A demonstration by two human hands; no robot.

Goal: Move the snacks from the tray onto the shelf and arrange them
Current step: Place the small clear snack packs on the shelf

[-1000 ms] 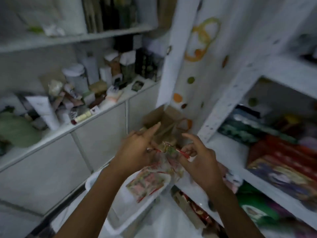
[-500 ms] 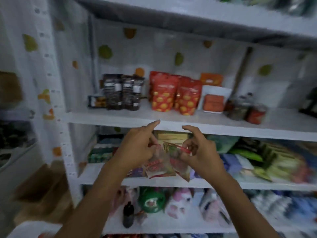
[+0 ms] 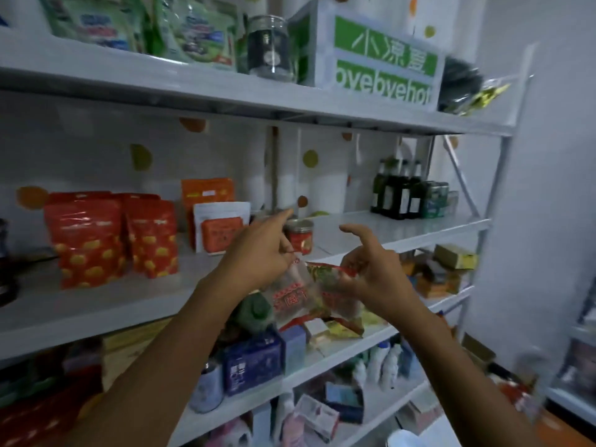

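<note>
Pinched at their top edges by the left hand [image 3: 258, 256] and right hand [image 3: 374, 279], the snack packets [image 3: 298, 295] hang before the shelf [image 3: 406, 225], where a slack pinch could drop them or knock the small jar [image 3: 300, 236]

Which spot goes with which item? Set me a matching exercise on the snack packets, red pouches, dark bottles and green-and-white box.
Things:
1. snack packets
2. red pouches
3. dark bottles
4. green-and-white box

Places:
A. on the top shelf
B. pinched by the left hand and right hand
C. right end of the middle shelf
D. left part of the middle shelf

Pairs: 1-B, 2-D, 3-C, 4-A.
</note>
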